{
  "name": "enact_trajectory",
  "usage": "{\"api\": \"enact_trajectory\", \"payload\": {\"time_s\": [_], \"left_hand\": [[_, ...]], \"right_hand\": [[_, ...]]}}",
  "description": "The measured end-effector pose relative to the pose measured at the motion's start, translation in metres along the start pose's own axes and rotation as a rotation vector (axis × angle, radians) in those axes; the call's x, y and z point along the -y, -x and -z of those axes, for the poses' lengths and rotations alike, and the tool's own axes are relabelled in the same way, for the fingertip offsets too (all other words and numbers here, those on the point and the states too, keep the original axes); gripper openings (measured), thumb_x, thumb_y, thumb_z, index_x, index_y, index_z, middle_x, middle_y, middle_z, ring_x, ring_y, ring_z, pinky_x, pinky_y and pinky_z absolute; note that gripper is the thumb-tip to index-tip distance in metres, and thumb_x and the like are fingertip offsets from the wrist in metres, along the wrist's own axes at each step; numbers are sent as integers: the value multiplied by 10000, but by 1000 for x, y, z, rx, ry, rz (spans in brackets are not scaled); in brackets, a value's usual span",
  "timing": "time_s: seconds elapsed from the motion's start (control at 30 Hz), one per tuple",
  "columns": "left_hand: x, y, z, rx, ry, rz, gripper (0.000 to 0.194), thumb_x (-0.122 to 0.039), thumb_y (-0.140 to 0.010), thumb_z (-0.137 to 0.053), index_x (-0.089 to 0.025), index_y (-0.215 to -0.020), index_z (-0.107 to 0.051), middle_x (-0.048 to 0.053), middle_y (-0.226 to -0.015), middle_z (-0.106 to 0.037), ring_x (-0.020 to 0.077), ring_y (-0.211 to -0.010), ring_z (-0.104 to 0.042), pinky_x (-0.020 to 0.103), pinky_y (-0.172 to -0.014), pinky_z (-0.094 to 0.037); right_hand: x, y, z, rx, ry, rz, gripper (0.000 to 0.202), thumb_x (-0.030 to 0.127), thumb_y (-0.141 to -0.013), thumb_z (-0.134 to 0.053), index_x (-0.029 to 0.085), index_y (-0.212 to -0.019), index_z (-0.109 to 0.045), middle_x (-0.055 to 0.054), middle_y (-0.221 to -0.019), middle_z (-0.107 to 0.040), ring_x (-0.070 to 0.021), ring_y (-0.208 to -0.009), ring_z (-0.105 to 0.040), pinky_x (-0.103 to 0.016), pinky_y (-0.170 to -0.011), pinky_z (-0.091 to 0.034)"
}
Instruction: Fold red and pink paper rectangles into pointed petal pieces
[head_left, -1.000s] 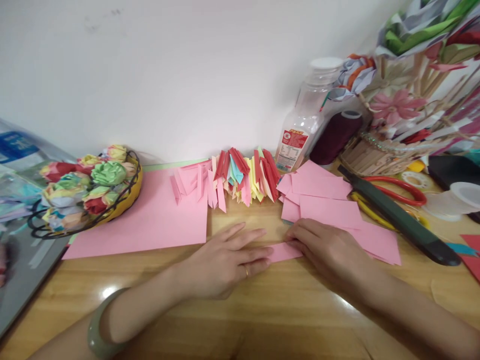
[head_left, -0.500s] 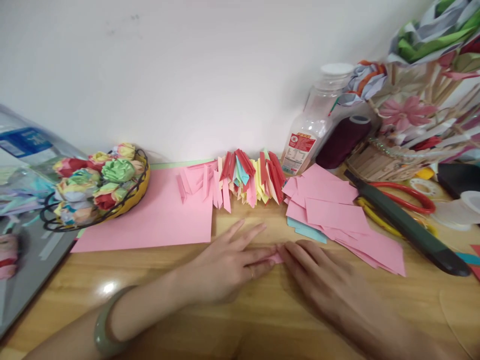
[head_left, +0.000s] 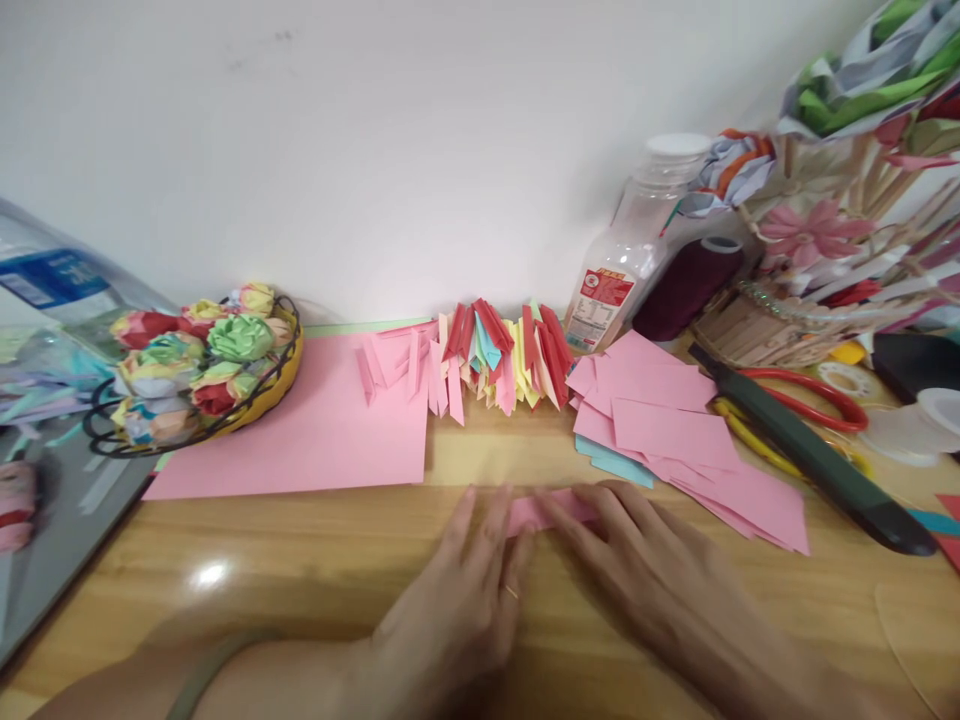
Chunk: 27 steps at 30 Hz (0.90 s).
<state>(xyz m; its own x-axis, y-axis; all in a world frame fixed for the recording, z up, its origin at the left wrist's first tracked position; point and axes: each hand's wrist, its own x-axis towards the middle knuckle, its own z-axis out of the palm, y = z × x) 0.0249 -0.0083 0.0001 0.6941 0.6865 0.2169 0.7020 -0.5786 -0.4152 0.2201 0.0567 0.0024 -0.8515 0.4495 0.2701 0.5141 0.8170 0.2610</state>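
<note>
A small pink strip of folded paper (head_left: 556, 510) lies on the wooden table between my hands. My left hand (head_left: 469, 590), a ring on one finger, holds its left end between thumb and fingers; these fingers are slightly blurred. At the other end, my right hand (head_left: 630, 550) has its fingers together, pressing the strip against the tabletop and covering part of it. Beyond the hands stands a row of folded paper pieces (head_left: 487, 355) in red, pink, yellow and blue. Loose pink paper rectangles (head_left: 671, 430) are piled to the right, with blue ones underneath.
A large pink sheet (head_left: 330, 430) lies at left, under a basket of paper flowers (head_left: 217, 360). At right are a box cutter (head_left: 825, 460), red-handled scissors (head_left: 810, 395), a clear bottle (head_left: 622, 250) and a purple thread cone (head_left: 686, 285). A white wall (head_left: 420, 150) rises behind.
My left hand has drawn back toward me and turned, its fingers now at the strip's left end. More of the pink strip shows between my hands. The right hand stays in nearly the same place.
</note>
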Motion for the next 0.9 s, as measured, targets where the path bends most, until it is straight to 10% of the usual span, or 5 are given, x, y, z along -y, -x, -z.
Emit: {"api": "enact_trajectory", "payload": {"time_s": [0.47, 0.9], "left_hand": [[-7, 2, 10, 31, -102, 21, 338, -184, -784, -457, -5, -977, -668, 196, -1062, -648, 376, -1066, -553, 684, -1024, -75], [1, 4, 2, -83, -21, 150, 252, -74, -783, -417, -17, -911, -626, 185, -927, -685, 330, -1003, -589, 575, -938, -328]], "right_hand": [[5, 2, 0, -20, 79, -47, 403, -1, -735, -383, 4, -1079, -592, -155, -944, -619, -269, -855, -565, -363, -658, -502], [-1, 7, -2, -14, 161, -94, 434, -32, -709, -381, -51, -1097, -572, -216, -933, -636, -317, -830, -586, -418, -634, -528]]}}
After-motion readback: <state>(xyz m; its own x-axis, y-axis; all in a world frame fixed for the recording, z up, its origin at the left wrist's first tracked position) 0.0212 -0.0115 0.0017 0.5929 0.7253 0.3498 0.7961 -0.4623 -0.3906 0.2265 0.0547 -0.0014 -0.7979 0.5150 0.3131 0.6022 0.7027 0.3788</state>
